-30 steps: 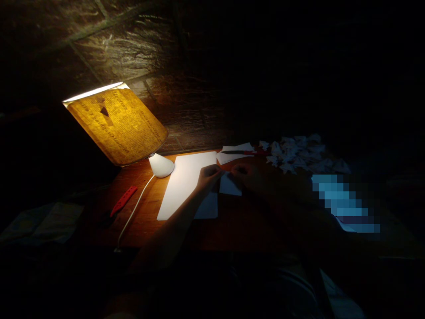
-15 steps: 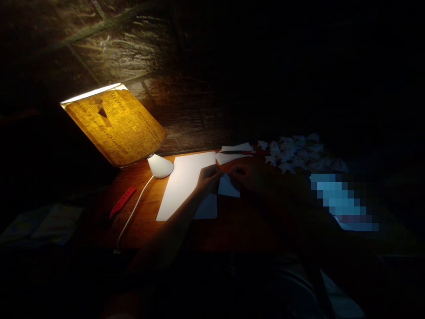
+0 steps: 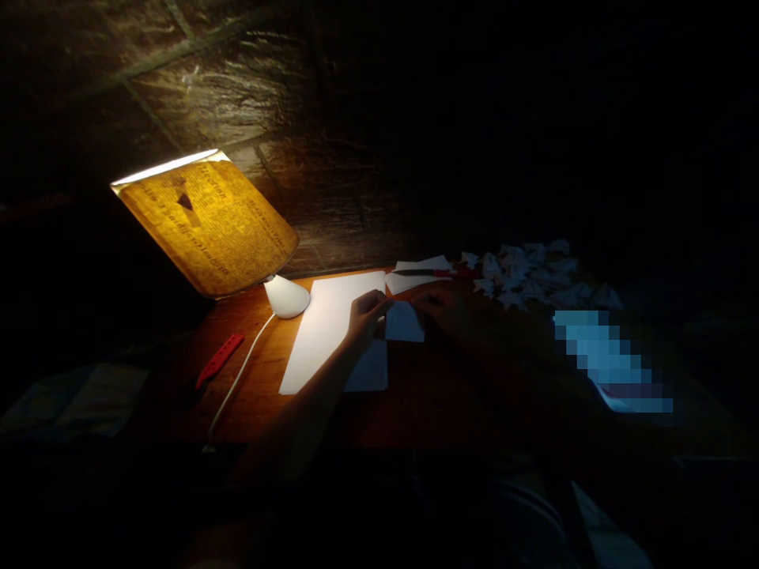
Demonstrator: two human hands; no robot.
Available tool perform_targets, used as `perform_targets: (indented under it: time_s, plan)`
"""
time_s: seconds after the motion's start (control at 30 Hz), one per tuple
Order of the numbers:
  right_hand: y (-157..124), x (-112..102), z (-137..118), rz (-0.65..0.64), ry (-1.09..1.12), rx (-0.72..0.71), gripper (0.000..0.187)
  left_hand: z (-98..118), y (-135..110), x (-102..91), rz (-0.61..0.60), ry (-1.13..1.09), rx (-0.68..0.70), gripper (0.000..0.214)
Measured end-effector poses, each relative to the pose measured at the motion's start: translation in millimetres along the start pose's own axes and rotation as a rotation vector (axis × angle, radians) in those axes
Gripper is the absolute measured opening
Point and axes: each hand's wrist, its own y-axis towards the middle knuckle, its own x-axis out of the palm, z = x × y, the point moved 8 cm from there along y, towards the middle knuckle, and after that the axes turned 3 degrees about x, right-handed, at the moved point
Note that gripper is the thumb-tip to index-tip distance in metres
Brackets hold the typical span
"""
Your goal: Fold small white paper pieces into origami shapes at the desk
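Observation:
A small piece of white paper (image 3: 405, 322) is held up between my two hands above the wooden table. My left hand (image 3: 368, 310) pinches its upper left corner, fingers closed. At the upper right corner, my right hand (image 3: 443, 307) closes on the same paper; it lies in shadow and its fingers show only dimly. Under my left hand and forearm rest larger white sheets (image 3: 332, 324). Behind the hands is another piece of white paper (image 3: 418, 280), with a dark, red-handled tool (image 3: 436, 273) lying across it, its kind unclear.
A lit lamp (image 3: 207, 225) stands at the left, its white cord (image 3: 240, 375) running forward. Beside the cord lies a red-handled cutter (image 3: 219, 359). Several folded paper shapes (image 3: 527, 273) are heaped at the right, near a glowing, blurred-out screen (image 3: 610, 359). A stone wall (image 3: 237, 87) rises behind.
My hands have moved slightly apart along the paper's top edge. The paper has shifted a little left, and more of its upper edge shows.

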Motion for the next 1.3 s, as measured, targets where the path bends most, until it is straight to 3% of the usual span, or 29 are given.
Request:
perform_targets:
  time_s: [0.37, 0.73, 1.03, 1.3]
  plan:
    - [3, -8, -5, 0.057, -0.048, -0.085, 0.024, -4, 2, -4.1, 0.023, -0.034, -0.010, 0.034]
    - [2, -10, -6, 0.074, -0.006, -0.071, 0.027, -5, 2, -5.9, 0.036, -0.026, -0.016, 0.032]
    - [1, -10, -10, 0.077, -0.003, -0.094, 0.036, -10, 3, -7.6, 0.037, -0.037, -0.055, 0.033]
    - [7, -8, -8, 0.041, 0.032, -0.155, 0.060, -1, 7, -15.1, 0.085, -0.062, 0.082, 0.037]
